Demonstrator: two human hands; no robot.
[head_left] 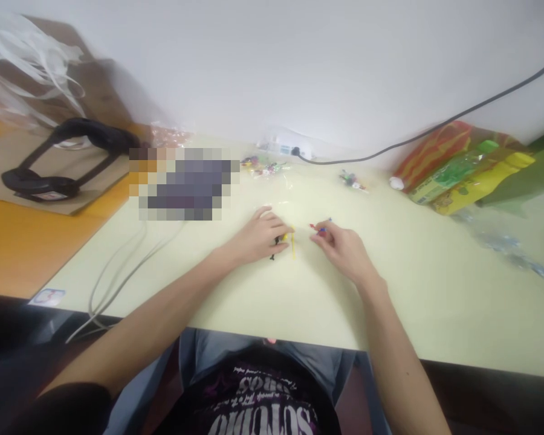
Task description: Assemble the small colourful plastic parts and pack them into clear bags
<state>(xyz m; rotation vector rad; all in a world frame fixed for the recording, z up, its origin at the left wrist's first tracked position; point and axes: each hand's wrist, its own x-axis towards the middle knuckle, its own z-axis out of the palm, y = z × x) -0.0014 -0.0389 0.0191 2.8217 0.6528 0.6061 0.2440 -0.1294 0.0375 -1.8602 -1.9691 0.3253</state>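
In the middle of the table [272, 302], my left hand [260, 235] is closed round a small black-and-yellow toy piece [276, 240]. Thumb and index finger pinch it, and the palm side hides part of it. Just past those fingertips is a thin yellow strip [293, 246]; whether it is joined to the toy piece I cannot tell. To the right, and apart from it, my right hand [342, 246] pinches a small red-and-blue toy piece [320, 229] between thumb and fingers. Its red end points left, and the rest is covered by the fingers.
Two clusters of small colourful parts, the left one [265, 166] and the right one [353, 180], lie farther back. A blurred-out dark device [185, 184] is at left, near white cables [118, 284]. Snack bags [480, 184], a green bottle [456, 172] and clear wrappers [512, 244] are at right.
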